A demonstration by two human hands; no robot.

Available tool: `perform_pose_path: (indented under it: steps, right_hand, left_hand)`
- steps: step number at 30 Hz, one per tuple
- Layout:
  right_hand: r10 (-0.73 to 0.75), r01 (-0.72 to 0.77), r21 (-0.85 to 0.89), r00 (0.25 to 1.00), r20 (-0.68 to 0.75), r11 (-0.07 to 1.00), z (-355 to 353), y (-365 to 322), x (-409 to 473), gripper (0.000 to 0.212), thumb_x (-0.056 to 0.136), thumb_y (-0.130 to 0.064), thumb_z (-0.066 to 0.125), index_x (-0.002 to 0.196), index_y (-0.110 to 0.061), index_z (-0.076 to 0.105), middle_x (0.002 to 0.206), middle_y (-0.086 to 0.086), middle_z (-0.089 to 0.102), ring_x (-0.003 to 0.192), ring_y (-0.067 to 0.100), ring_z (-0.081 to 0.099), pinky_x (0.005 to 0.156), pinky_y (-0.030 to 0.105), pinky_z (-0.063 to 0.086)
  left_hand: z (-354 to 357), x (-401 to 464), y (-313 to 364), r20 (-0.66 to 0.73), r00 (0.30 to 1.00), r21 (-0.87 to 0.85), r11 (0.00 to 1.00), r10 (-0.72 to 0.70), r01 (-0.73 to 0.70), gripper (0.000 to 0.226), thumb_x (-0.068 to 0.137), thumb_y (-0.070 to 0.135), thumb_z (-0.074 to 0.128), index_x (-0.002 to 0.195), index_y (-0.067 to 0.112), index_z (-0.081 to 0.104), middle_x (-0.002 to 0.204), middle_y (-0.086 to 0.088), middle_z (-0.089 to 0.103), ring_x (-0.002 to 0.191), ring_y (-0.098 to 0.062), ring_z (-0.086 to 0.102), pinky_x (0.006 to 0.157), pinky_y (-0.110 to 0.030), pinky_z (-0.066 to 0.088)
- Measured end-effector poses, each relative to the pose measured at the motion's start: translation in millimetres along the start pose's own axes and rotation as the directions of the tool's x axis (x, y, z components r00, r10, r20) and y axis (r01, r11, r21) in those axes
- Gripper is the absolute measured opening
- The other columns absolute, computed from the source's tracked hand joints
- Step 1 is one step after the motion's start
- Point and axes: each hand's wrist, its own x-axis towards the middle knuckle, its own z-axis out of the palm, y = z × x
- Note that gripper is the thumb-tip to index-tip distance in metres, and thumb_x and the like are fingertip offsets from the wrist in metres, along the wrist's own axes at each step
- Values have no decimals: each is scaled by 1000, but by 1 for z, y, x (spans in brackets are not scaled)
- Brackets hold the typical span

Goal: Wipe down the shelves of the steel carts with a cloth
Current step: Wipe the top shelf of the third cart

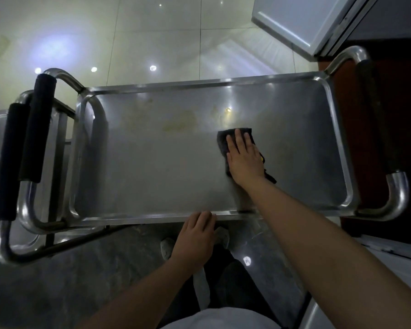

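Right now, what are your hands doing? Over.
Right hand flat on cloth, top shelf. Left hand on near rim. Yellowish stains unwiped.

We see glossy pale tile floor (157,39) beyond, ceiling-light glare spots on it. Dark marbled floor strip (86,276) nearer us. White cabinet door (292,17) top right, ajar. Dark red-brown carpet (389,110) at right. We note dim light overall.

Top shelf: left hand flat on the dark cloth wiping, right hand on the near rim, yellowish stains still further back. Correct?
Not quite: the hands are swapped. The head view shows the right hand flat on the dark cloth, and the left hand on the near rim of the top shelf. The yellowish stains do lie further back.
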Motion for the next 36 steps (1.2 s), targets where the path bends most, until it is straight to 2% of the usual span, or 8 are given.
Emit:
perform_pose_path:
  steps: [5,10,16,21,24,29,32,36]
  right_hand:
    - [52,-52,20,999,-11,998,-8,30,-10,59,108,-34,24,161,-26,0,167,0,-18,154,26,-9,125,45,11]
    - [103,-107,81,994,45,991,-4,17,-36,68,102,-33,30,160,-27,-5,165,-1,-23,154,25,-15,125,46,6]
    - [90,-91,53,996,16,994,33,12,-124,69,104,-47,32,161,-25,1,167,4,-18,154,30,-8,123,46,11]
    - [46,-46,-17,999,-18,999,47,27,-152,58,105,-41,28,159,-20,23,168,8,7,153,32,15,116,49,34]
    - [82,-82,-12,997,-8,997,41,51,-159,59,107,-38,30,160,-21,12,169,6,-5,155,30,3,121,47,24]
    - [79,-78,-14,997,15,997,27,72,-131,60,108,-38,24,160,-22,-3,166,4,-19,154,28,-11,125,45,12]
    - [71,-71,-3,997,-7,997,15,83,-87,60,109,-37,23,160,-23,-4,166,3,-21,154,29,-13,125,45,8]
    - [51,-51,13,999,7,999,-7,93,-29,59,109,-37,22,160,-24,-4,166,3,-21,154,30,-13,125,46,8]
  left_hand:
    - [-1,0,-4,55,998,4,1000,15,-15,54,96,36,40,137,7,61,135,-9,57,123,-32,53,103,-42,51]
    - [-1,2,-7,84,996,-9,1000,26,-25,53,94,33,42,136,7,61,134,-11,56,121,-34,52,102,-42,51]
    - [-8,3,-6,95,992,16,997,80,-82,57,93,37,38,134,7,63,132,-10,58,120,-32,49,100,-43,52]
    - [-8,9,1,88,994,0,998,65,-66,47,91,28,50,131,6,63,128,-12,60,113,-34,57,97,-43,53]
    - [-8,14,16,77,995,-56,997,59,-54,44,90,22,63,131,8,60,131,-11,57,117,-33,53,98,-44,51]
    - [2,39,55,51,998,-100,994,39,-34,43,96,28,41,130,10,60,134,-10,55,120,-32,51,100,-43,49]
    - [12,46,75,41,998,-147,988,-38,44,43,98,27,40,131,7,60,135,-11,54,121,-33,50,101,-45,49]
    - [24,45,99,3,992,-121,984,-130,129,40,98,27,44,127,7,65,130,-10,57,116,-34,53,99,-46,50]
